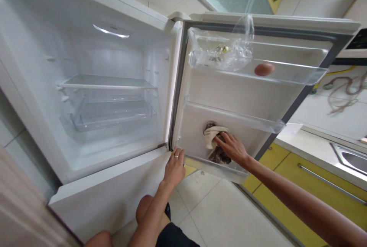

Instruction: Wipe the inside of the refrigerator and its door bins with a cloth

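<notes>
My right hand (231, 147) presses a brown and cream cloth (218, 134) against the inner panel of the open refrigerator door (197, 134), just above the bottom door shelf (213, 167). Its fingers are bent over the cloth and hide part of it. My left hand (174, 167), with a ring on one finger, holds the lower hinge-side corner of the door; its fingertips lie over the edge and the thumb is hardly visible. Higher on the door, the top shelf (298, 72) bears a brown egg (264, 69) and a clear plastic bag (229, 50) with small items inside.
To the left is the lit refrigerator compartment (106, 56), with a glass shelf (109, 81) and a clear drawer (114, 115). A middle door shelf (235, 116) crosses the door. Yellow cabinets (312, 180) and a sink (354, 159) stand at the right. My knee (143, 207) is below.
</notes>
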Demonstrator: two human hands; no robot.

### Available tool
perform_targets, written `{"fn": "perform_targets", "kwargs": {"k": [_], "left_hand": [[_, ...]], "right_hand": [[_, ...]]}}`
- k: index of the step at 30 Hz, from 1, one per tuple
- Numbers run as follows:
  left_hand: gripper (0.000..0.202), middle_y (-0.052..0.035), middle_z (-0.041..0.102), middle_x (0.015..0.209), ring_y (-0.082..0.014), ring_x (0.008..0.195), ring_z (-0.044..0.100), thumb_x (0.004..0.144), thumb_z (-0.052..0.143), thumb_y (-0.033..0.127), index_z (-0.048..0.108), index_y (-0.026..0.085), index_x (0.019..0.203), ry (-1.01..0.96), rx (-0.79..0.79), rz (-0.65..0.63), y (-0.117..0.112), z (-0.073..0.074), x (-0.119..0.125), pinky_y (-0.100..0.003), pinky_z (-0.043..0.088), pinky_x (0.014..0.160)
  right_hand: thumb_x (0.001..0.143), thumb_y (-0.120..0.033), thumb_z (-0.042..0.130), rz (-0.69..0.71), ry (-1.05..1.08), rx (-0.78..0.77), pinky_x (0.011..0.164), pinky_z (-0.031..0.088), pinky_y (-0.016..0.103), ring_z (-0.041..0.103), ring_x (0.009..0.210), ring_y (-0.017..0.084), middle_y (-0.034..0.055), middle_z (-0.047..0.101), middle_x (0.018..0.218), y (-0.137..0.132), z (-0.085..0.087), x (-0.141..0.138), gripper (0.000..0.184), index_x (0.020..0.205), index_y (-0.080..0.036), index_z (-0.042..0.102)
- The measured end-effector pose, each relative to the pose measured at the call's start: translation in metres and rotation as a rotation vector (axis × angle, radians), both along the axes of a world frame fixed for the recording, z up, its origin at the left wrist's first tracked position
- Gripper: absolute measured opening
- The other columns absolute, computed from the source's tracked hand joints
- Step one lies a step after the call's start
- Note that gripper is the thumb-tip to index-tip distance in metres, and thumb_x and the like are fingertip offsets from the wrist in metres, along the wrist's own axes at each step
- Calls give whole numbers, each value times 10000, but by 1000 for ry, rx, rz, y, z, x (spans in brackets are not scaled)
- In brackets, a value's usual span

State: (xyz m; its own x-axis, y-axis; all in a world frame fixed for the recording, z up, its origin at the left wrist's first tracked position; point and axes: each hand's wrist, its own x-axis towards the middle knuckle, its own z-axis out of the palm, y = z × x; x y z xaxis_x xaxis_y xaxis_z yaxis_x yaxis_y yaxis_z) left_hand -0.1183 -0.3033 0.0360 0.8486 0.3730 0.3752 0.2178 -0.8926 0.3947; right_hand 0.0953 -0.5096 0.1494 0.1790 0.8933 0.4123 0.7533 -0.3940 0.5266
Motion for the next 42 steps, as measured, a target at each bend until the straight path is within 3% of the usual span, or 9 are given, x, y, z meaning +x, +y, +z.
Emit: {"fn": "perform_targets", "kwargs": {"k": [6, 10, 18, 23, 26, 30, 34, 39, 42], "left_hand": [[658, -200, 455, 1575, -288, 1588, 203, 810, 453, 34, 434, 64, 1468, -41, 37, 42, -4, -5, 8, -414, 311, 1280], [658, -190, 464, 1573, -279, 1584, 221, 799, 460, 24, 437, 99, 1453, -64, 61, 58, -4, -6, 8, -427, 315, 1279], [672, -164, 480, 1568, -272, 1565, 279, 802, 470, 19, 419, 124, 1464, -54, 93, 60, 0, -6, 4, -424, 343, 1264], [664, -155, 491, 1562, -265, 1568, 275, 813, 485, 47, 427, 155, 1465, -67, 103, 57, 3, -10, 4, -432, 355, 1256], [670, -166, 477, 1570, -267, 1576, 250, 806, 495, 59, 427, 147, 1466, -73, 100, 70, 4, -14, 5, -438, 356, 1254], [674, -175, 459, 1584, -268, 1584, 220, 799, 486, 49, 424, 127, 1466, -63, 115, 84, 7, -17, 3, -424, 355, 1253], [687, -180, 447, 1593, -273, 1582, 221, 792, 476, 29, 412, 102, 1472, -25, 153, 90, 11, -16, -1, -406, 318, 1272], [629, -202, 456, 1574, -279, 1580, 229, 816, 466, 30, 437, 74, 1443, 33, 142, 123, 10, -7, -4, -386, 319, 1267], [558, -206, 463, 1560, -274, 1582, 227, 830, 459, 29, 470, 82, 1386, 73, 107, 138, 7, 3, -4, -387, 374, 1231]], "right_hand": [[947, -125, 425, -187, -141, 143, 799, 508, 406, 544, 1078, 318, 199, 547, 1353, -61, 36, 4, 509, 1420, -243, 569], [949, -133, 420, -246, -171, 128, 771, 500, 406, 531, 1009, 315, 201, 592, 1228, -83, 38, -4, 451, 1357, -187, 603], [929, -109, 454, -414, 209, -44, 667, 500, 338, 642, 987, 317, 184, 697, 1040, -65, -6, -18, 311, 1053, -179, 730], [866, -136, 496, -425, 439, -172, 746, 519, 356, 693, 979, 294, 145, 728, 1028, -60, 8, -12, 301, 1039, -200, 734], [795, -154, 548, -298, 570, -215, 808, 534, 350, 708, 930, 254, 101, 742, 1013, -71, 20, -10, 347, 1080, -220, 734], [767, -123, 560, -108, 514, -95, 845, 560, 322, 694, 1023, 231, 78, 739, 1130, -98, 20, -16, 490, 1215, -257, 706], [870, -153, 557, 34, 244, 76, 825, 581, 315, 668, 1070, 227, 83, 713, 1228, -132, 16, -26, 396, 1225, -264, 692], [927, -257, 586, 153, -10, 412, 883, 585, 379, 662, 1077, 239, 94, 716, 1191, -176, 36, -24, 335, 1246, -288, 684], [894, -222, 613, 183, -108, 644, 910, 579, 436, 662, 1101, 269, 113, 702, 1199, -193, 47, -16, 393, 1282, -274, 657]]}}
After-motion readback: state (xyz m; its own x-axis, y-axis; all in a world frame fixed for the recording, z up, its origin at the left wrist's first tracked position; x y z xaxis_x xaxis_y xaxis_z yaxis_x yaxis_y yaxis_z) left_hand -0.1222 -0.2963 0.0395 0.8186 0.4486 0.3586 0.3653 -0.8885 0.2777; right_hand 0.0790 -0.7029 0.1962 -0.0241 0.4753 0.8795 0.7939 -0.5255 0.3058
